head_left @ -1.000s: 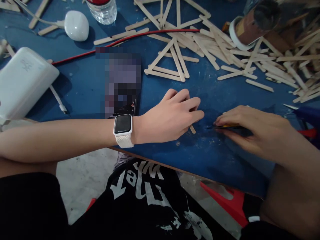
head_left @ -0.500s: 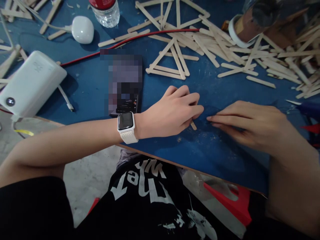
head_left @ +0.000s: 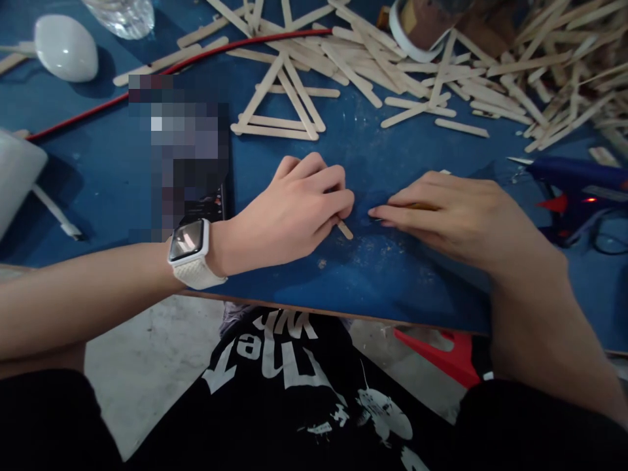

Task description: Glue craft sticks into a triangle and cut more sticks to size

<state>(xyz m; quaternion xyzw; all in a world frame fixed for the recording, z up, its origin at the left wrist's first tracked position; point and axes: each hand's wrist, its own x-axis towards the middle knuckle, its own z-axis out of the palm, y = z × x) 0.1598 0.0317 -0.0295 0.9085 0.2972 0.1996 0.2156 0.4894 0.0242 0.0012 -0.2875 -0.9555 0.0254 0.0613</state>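
The blue desk (head_left: 417, 281) spreads right across the scene, and a great heap of wooden sticks (head_left: 373, 62) sprawls over its far side! Then the two bare hands: the left hand (head_left: 304, 206), knuckles up, fingers curled in tight, and facing it across a short gap the right hand (head_left: 456, 209), fingers pinched together. Beyond the right wrist lies the dark blue glue gun (head_left: 583, 186), red light glowing, nozzle pointing left. Over on the other flank, a phone (head_left: 196, 144), its screen blurred out, sits just past the left wrist, and a white power bank (head_left: 19, 173) is cut off at the edge of view. A flat stick triangle (head_left: 275, 126) rests beyond the left hand, clear of it. Around that wrist, a smartwatch (head_left: 189, 239). Down to the small stuff: a single stick (head_left: 346, 229), gripped in the left fingers above the desk's near edge, only its rounded end poking out! Slimmest of all, a yellow tool (head_left: 424, 205), grasped by the right fingers and mostly hidden.
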